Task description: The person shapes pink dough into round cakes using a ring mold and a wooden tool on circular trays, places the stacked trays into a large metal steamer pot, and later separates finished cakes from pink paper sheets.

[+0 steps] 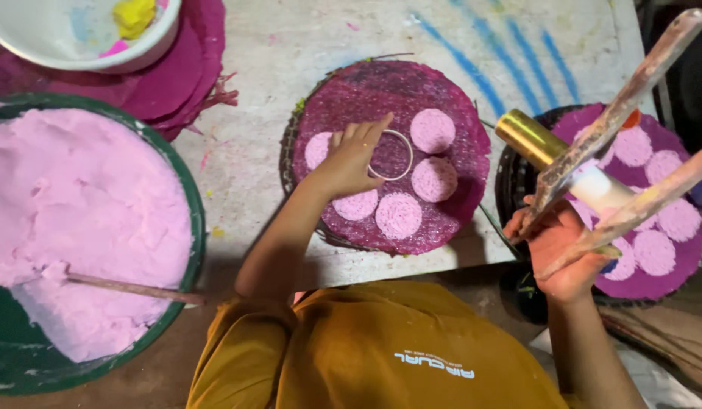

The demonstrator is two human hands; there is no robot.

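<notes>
My left hand rests on a round magenta mat and pinches a thin metal ring lying at the mat's middle. Several pale pink dough discs lie around the ring. My right hand is raised over the table edge, closed on a white roller with a gold end and on two worn wooden sticks that slant up to the right.
A green basin of pink dough with a wooden stick in it stands at the left. A white bowl sits on stacked magenta mats at top left. A second mat with pink discs lies at right.
</notes>
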